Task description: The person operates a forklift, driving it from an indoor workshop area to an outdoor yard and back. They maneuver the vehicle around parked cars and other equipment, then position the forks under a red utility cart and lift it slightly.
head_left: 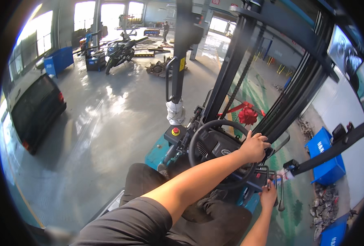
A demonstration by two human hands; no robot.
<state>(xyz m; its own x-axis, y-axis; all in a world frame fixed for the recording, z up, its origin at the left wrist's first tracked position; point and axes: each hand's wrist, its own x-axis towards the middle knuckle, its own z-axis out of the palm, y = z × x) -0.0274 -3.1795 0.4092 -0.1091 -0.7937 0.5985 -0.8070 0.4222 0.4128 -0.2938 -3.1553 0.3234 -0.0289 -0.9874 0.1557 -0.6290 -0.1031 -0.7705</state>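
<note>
Short sleeve (128,221) of the upper garment, left arm: dark grey cloth, loosely cut, marked by soft creases; the hem (159,208) forms a plain, slightly curved edge above the elbow. Trousers (143,180): charcoal to near-black, roomy in the leg, rounded over the knee and gathered into deep, shadowed folds at the lap; their surface appears matt and plain. Left forearm (208,174) and right forearm (259,225): both uncovered, tapering toward the wrist. Left hand (254,148) and right hand (268,195): both bare.
</note>
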